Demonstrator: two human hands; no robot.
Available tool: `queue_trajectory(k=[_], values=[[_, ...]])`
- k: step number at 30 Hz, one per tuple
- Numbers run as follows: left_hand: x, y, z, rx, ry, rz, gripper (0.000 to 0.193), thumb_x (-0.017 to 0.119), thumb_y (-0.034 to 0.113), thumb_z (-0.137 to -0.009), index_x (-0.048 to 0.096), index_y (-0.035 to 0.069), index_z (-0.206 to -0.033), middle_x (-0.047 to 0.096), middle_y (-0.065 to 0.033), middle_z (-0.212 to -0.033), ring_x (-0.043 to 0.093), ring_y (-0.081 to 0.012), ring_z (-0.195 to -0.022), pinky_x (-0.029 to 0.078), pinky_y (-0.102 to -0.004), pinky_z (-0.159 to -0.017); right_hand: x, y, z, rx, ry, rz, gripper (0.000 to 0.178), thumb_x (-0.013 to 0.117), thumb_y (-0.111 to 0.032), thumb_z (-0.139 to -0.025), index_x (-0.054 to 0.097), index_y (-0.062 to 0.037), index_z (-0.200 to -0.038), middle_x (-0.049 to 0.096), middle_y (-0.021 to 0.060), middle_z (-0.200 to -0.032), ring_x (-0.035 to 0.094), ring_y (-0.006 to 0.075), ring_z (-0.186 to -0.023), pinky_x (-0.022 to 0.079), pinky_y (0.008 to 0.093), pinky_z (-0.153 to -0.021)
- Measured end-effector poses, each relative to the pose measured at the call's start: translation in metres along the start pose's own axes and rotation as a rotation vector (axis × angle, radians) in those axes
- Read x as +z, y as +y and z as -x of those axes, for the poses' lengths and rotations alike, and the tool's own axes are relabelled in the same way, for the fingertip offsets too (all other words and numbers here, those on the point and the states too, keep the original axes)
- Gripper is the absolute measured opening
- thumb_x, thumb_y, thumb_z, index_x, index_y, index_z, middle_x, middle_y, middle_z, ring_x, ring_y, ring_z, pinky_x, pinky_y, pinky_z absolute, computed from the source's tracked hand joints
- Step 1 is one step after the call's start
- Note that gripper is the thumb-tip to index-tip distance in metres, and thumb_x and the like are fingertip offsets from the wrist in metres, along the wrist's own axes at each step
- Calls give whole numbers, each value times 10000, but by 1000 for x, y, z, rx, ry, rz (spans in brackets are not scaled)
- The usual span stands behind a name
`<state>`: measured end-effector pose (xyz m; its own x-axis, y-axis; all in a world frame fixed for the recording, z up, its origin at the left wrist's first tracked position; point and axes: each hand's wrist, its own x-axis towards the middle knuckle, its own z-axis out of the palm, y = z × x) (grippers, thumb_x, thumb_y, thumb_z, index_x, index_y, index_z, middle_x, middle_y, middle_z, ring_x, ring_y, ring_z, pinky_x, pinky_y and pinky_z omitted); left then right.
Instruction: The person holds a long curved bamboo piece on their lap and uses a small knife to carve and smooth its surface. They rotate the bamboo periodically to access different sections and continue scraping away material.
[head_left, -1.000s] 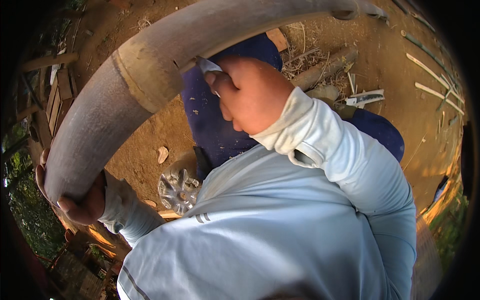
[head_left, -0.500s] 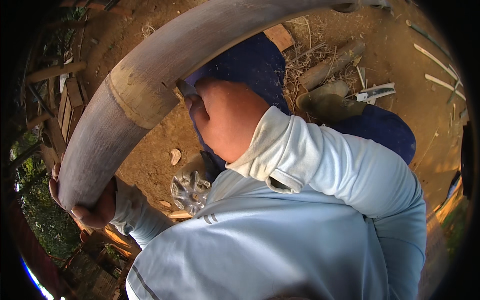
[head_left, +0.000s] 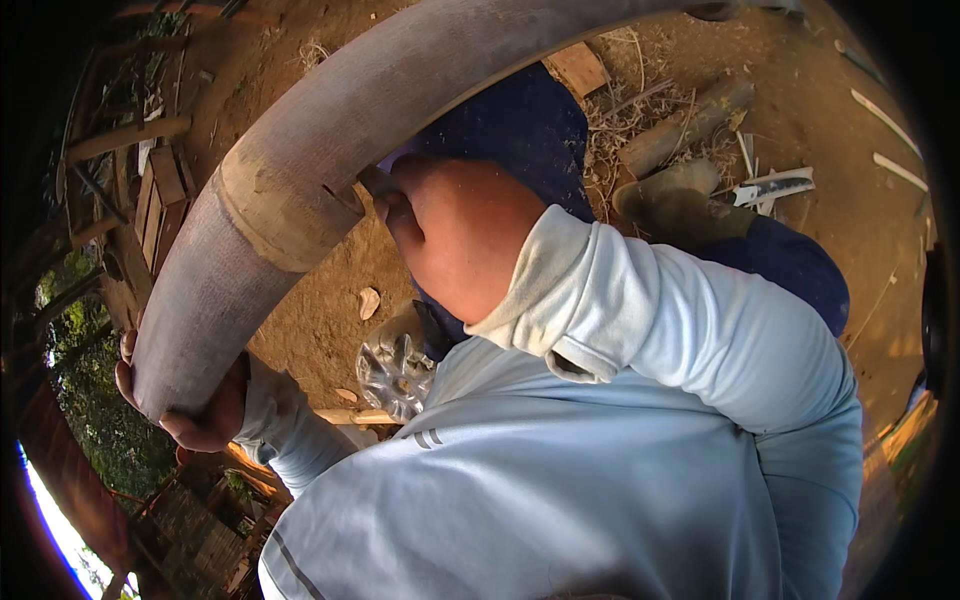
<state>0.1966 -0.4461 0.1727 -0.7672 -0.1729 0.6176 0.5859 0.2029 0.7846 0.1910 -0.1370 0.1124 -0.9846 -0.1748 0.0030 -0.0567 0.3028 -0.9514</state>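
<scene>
A thick grey-brown bamboo pole (head_left: 330, 110) arches across the upper left, its curve bent by the lens. Around its node runs a paler scraped band (head_left: 275, 210), with a small notch at the band's right edge. My left hand (head_left: 205, 415) is wrapped round the pole's lower end, fingers on both sides. Just right of the notch, my right hand (head_left: 460, 230) is closed in a fist on a short, dull blade-like tool (head_left: 375, 182). Most of that tool is hidden in the fist. Its tip lies close to the pole; I cannot tell whether they touch.
Beneath the arms is bare brown earth. A clear ribbed plastic bottle (head_left: 395, 375) is near my body. Shavings, a cut bamboo length (head_left: 685, 125), a wooden block (head_left: 578, 68) and a white-and-dark blade-like piece (head_left: 775, 187) lie beyond. Timber (head_left: 160, 195) is stacked at left.
The view has shifted slightly, so most things sit a little further right. The notch at the band's edge shows more openly, with the tool's tip drawn slightly away from it.
</scene>
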Motion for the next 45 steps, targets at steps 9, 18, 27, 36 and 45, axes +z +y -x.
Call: queue_trajectory(k=[9, 18, 27, 36, 45], values=[[4, -2, 4, -13, -28, 53, 815, 619, 435, -818, 299, 38, -1455, 419, -259, -1421, 391, -447, -1324, 339, -635, -1058, 8, -1, 1, -17, 38, -24, 196, 563, -162, -911, 642, 14, -938, 643, 242, -777, 624, 433, -735, 503, 476, -655], [-1, -1, 4, -23, -21, 110, 807, 641, 465, -786, 339, 103, -1442, 410, -220, -1409, 420, -444, -1299, 439, -657, -984, -1, -5, 9, -14, -28, 39, 168, 582, -146, -906, 618, 16, -934, 628, 254, -805, 600, 464, -745, 488, 485, -642], [0, 2, 2, -30, -31, 80, 839, 642, 466, -782, 310, 84, -1451, 389, -258, -1411, 421, -480, -1285, 427, -674, -986, -50, -9, 68, 353, -328, -587, 677, 517, 51, -869, 266, -27, -1493, 573, 99, -1083, 570, 120, -860, 518, 308, -702], [13, 0, 4, 41, 22, 36, 841, 626, 489, -779, 328, 44, -1428, 412, -270, -1392, 442, -478, -1267, 406, -669, -1001, -68, -31, 76, 511, -424, -634, 520, 442, -101, -1015, 275, -26, -1501, 569, 65, -947, 493, 57, -697, 473, 227, -645], [21, 4, 7, 25, 70, 8, 815, 626, 485, -787, 347, 47, -1415, 427, -256, -1388, 443, -464, -1274, 394, -658, -1012, -36, -26, 61, 300, -235, -745, 437, 430, -232, -1050, 399, -18, -1430, 513, -6, -747, 390, 15, -577, 380, 185, -554]])
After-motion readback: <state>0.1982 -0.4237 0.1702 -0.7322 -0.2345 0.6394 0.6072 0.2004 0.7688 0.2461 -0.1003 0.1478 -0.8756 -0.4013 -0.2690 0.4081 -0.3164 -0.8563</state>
